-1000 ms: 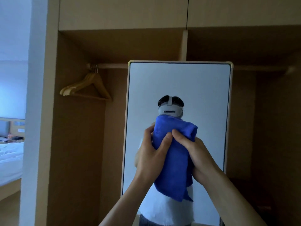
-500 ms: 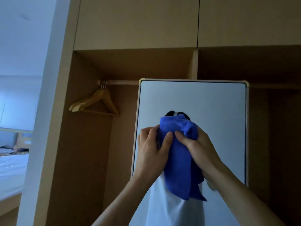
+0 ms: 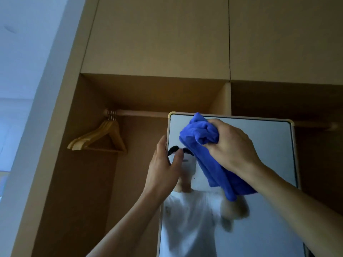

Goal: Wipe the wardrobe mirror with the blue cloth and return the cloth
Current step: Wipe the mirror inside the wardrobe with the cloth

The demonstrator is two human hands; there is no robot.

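Right hand [image 3: 232,145]: my fingers are curled tight round the bunched blue cloth [image 3: 202,138], held against the glass just below the top edge.
Left hand [image 3: 163,167]: clasps the left rim of the wardrobe mirror [image 3: 269,164], thumb over the glass.
Blue cloth: wadded in my right hand; the loose end hangs beneath my right wrist.
Wooden hangers [image 3: 100,140]: on the rail [image 3: 141,113], left of my left hand, well apart.

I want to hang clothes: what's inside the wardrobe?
A rail with wooden hangers at its left end. The mirror covers the middle; the right bay is too dim to judge.
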